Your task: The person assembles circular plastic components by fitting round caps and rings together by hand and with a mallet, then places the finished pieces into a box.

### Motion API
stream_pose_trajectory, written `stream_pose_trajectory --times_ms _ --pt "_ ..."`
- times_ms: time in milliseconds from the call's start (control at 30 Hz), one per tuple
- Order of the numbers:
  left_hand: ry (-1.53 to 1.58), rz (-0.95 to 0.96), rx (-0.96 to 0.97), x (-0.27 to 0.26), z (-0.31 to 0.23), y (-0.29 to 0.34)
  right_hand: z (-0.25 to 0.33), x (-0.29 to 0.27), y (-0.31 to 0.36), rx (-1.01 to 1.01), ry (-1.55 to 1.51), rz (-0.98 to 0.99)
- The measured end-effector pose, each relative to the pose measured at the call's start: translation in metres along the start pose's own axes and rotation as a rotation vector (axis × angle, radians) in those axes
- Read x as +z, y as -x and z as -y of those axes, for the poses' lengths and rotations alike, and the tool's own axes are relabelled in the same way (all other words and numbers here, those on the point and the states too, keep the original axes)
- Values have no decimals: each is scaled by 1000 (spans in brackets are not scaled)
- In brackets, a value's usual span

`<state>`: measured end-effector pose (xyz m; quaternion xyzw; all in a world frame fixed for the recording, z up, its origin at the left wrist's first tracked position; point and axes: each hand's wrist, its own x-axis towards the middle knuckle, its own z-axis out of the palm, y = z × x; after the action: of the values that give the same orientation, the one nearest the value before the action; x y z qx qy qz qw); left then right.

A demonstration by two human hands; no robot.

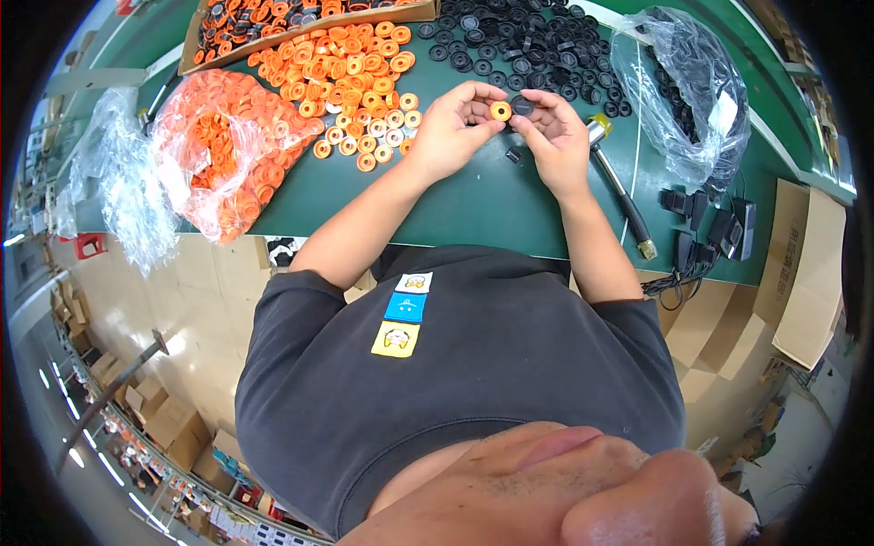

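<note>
My left hand (458, 127) pinches an orange ring-shaped cap (500, 111) between thumb and fingers. Right beside it, a round black cap (523, 106) is gripped in my right hand (557, 136). The two parts are close together over the green table; whether they touch I cannot tell. A loose pile of orange caps (350, 68) lies to the left of my hands, some showing pale undersides. Beyond my hands spreads a heap of black caps (519, 45). A small black piece (513, 155) rests on the table just below my fingers.
A hammer (621, 187) lies right of my right hand. Bags of orange parts (228, 155) and black parts (687, 100) flank the green table (364, 214). A cardboard box (309, 20) of mixed parts stands at the back. Black power adapters (710, 227) sit at the right edge.
</note>
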<state>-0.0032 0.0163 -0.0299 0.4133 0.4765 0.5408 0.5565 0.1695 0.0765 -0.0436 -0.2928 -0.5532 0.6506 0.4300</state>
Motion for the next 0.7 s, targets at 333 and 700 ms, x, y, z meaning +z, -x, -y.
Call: stream_pose_trajectory --times_ms 333,700 --pt "74 -5 18 -2 0 -1 13 7 0 -202 292 7" --pt "96 2 4 -4 0 -2 25 4 0 -352 560 19"
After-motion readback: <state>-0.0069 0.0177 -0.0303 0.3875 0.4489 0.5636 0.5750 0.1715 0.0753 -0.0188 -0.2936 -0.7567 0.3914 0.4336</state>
